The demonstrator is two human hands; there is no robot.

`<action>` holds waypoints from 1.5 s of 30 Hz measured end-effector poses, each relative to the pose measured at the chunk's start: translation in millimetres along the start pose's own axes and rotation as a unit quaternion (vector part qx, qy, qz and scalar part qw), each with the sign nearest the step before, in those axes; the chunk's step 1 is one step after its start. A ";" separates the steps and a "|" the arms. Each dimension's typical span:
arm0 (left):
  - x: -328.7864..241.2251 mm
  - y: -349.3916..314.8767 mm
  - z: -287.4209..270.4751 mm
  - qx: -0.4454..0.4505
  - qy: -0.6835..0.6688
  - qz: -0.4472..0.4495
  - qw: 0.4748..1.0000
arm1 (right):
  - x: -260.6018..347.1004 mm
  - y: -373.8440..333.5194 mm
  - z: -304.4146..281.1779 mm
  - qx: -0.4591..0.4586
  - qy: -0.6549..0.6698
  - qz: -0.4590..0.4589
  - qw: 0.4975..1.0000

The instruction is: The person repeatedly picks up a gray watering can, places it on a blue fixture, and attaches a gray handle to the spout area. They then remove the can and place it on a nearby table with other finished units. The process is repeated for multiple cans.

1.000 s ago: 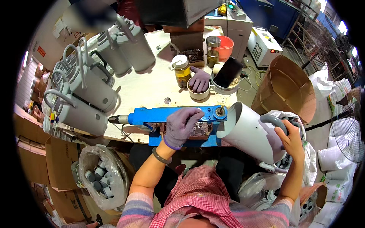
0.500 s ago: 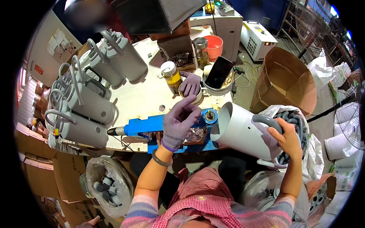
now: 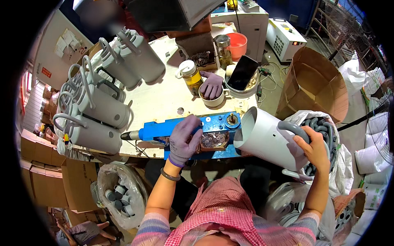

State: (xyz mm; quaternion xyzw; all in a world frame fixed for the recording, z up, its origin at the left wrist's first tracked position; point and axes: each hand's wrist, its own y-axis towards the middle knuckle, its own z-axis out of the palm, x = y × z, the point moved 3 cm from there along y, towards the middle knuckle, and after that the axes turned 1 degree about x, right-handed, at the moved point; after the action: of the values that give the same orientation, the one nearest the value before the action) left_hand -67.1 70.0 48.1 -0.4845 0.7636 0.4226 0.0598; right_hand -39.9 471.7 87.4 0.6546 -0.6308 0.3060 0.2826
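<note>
My right hand [image 3: 314, 148], bare, is wrapped round the grey curved handle [image 3: 294, 130] of a large light grey tumbler [image 3: 269, 141]. The tumbler lies tilted, its open mouth facing left beside the upright metal post [image 3: 232, 119] on a blue metal fixture [image 3: 172, 129]. Over the fixture's middle is my left hand [image 3: 184, 140], in a purple-grey glove, thumb apart from the fingers; I see nothing held in it. A small washer [image 3: 208, 119] sits on the blue bar near its fingertips. Below the bar, an open bin of washers [image 3: 214, 140] is next to that hand.
Several grey tumblers with handles [image 3: 96, 137] stand at the table's left. Behind the fixture are a cup with a spare glove [image 3: 212, 86], a yellow-filled jar [image 3: 191, 78] and a phone [image 3: 243, 72]. A sack of grey handles [image 3: 318, 127] is at right; a bag of parts [image 3: 121, 197] is lower left.
My left hand has come down nearer the blue bar and bin, its fingers no longer raised. My right hand keeps its hold on the tumbler's handle. The whole view has shifted slightly.
</note>
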 end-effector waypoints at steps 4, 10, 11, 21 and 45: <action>-22.7 25.8 5.3 -0.026 -0.050 0.025 0.998 | 2.7 -0.6 0.2 -0.005 0.003 0.007 1.000; -52.3 62.1 47.9 0.018 -0.099 0.004 0.995 | 6.8 -0.9 2.3 -0.006 -0.004 -0.033 0.999; -49.6 62.0 52.0 0.020 -0.088 0.010 0.996 | 5.4 -1.1 1.6 -0.007 0.001 -0.033 0.999; -41.6 54.9 42.5 0.047 -0.070 0.013 0.996 | 8.6 5.7 2.6 0.012 -0.005 0.001 1.000; -45.0 50.4 28.9 -0.004 -0.153 0.022 0.988 | 7.5 -5.1 6.0 -0.004 -0.015 -0.025 1.000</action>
State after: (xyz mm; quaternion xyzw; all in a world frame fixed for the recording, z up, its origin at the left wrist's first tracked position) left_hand -92.7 130.2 81.9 -0.3973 0.7545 0.4957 0.1648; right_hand -34.4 462.5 89.3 0.6737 -0.6197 0.2860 0.2833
